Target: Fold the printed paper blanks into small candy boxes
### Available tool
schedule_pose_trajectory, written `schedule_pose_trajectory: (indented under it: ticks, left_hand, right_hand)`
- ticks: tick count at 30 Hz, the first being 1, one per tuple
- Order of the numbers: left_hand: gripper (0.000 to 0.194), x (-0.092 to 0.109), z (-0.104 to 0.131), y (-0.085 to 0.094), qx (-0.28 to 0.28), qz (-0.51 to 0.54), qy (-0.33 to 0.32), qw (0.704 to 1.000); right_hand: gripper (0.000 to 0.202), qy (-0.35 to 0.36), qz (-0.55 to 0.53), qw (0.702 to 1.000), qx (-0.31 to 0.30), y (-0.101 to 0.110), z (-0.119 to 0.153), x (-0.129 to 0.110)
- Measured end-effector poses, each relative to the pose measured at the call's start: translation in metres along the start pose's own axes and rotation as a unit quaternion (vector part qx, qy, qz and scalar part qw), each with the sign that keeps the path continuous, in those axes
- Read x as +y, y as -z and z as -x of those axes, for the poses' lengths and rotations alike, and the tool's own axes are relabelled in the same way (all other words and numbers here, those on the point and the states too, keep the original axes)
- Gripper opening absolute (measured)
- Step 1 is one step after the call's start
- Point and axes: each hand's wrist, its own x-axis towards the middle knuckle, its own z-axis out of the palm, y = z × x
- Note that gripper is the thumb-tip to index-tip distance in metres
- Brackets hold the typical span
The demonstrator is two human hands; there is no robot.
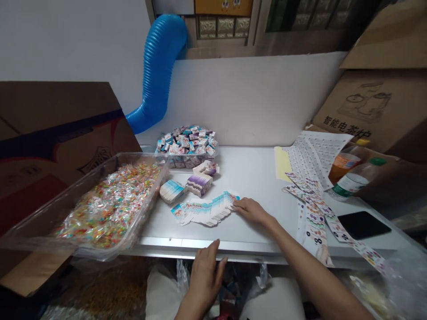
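A fanned row of flat white and blue cards (208, 211) lies on the white table. My right hand (250, 210) touches its right end, fingertips on the last cards. My left hand (207, 271) hangs in front of the table's near edge, thumb and fingers apart, holding nothing. Behind the row are a blue and white stack (172, 191) and a purple and white stack (199, 183), with a few loose pieces (206, 167) beyond. A clear container (188, 161) heaped with small folded boxes stands near the wall.
At left, a clear tray (160, 180) holds colourful wrapped bits beside a cardboard box (66, 115). Printed strips (312, 222), a sheet (316, 153), a bottle (353, 180) and a black phone (364, 225) are at right. A blue hose (156, 71) rises behind.
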Motion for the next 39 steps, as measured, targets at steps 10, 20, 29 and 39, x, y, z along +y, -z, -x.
schedule_pose_trajectory:
  ticks: [10,20,29,39]
  left_hand:
    - [0.064,0.009,-0.046,0.002,0.097,-0.032,-0.003,0.995]
    - [0.058,0.008,-0.053,0.014,-0.017,-0.051,-0.042,0.998]
    - [0.059,0.012,-0.05,0.026,-0.124,-0.101,-0.013,0.987]
    - [0.041,0.009,-0.039,0.009,-0.04,-0.128,0.004,0.991]
  right_hand:
    - [0.025,-0.05,-0.133,0.965,0.223,0.021,0.04,-0.075]
    - [0.011,-0.107,-0.457,0.883,-0.006,0.011,0.044,-0.095]
    - [0.009,-0.074,-0.389,0.912,-0.111,-0.002,0.036,-0.09]
    - [0.014,-0.085,-0.12,0.988,-0.048,0.001,0.038,-0.104]
